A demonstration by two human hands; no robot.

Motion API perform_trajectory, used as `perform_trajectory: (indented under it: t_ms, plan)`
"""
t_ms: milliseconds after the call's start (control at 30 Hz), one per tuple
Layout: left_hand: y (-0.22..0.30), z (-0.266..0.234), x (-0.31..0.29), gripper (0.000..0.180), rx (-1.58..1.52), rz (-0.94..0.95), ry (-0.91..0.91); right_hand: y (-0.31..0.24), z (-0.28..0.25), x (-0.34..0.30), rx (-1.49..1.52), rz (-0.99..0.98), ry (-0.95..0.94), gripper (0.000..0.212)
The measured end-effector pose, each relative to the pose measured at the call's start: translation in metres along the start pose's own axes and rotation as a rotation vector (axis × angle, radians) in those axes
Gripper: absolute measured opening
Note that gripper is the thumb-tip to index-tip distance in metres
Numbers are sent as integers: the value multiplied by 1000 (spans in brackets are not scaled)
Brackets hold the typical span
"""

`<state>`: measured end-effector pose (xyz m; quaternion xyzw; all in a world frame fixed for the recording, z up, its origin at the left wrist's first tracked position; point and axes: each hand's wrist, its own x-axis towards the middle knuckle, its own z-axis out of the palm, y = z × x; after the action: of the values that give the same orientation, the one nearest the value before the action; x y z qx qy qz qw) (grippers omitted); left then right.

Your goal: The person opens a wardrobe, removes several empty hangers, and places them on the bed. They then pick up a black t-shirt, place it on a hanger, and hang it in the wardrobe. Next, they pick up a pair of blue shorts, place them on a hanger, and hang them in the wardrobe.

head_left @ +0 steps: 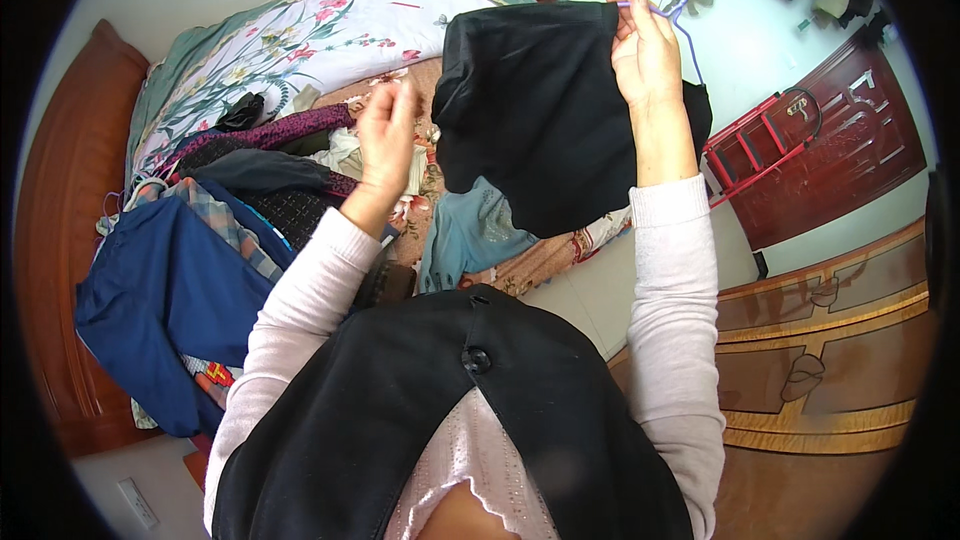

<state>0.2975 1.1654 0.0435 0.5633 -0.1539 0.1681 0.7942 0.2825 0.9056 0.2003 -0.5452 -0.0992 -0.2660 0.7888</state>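
Head view: right hand (645, 58) grips limp black garment (540, 100) and hanger (680, 14); left hand (387, 135) clenched.

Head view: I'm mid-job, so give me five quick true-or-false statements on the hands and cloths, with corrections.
1. The right hand grips the purple hanger. True.
2. The black garment is spread flat on the floor. False: it is held up at the hanger.
3. The left hand holds the hanger too. False: it is raised to the left, apart from the hanger.
4. A dark blue garment lies left of the left hand. True.
5. The quilt is plain black. False: it is mainly white, patterned with flowers.
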Motion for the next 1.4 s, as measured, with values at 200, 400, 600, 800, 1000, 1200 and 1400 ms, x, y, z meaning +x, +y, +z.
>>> perform_trajectory:
  t_ms: [200, 400, 600, 800, 1000, 1200, 1400]
  plan:
    - [-33, 9, -18, 17, 108, -102, -180, 17, 0, -13, 51, 9, 2, 15]
    - [-19, 9, -28, 25, 1, -342, -313, 25, -12, -12, 118, 27, -5, 13]
    - [-6, 17, -44, 32, 148, -211, -383, 38, -17, -17, 117, 5, 25, 13]
    - [-28, 12, -36, 10, 355, -164, -309, 41, -16, -25, 158, 14, 32, 11]
    - [-39, 14, -34, 11, 450, 284, -90, 46, -14, -32, 186, 40, 11, 12]
    - [-19, 24, -43, 20, -187, -404, -269, 52, -17, -33, 199, 16, -21, 13]
    - [-14, 23, -42, 44, -33, -643, -314, 64, -15, -43, 224, 58, -42, 12]
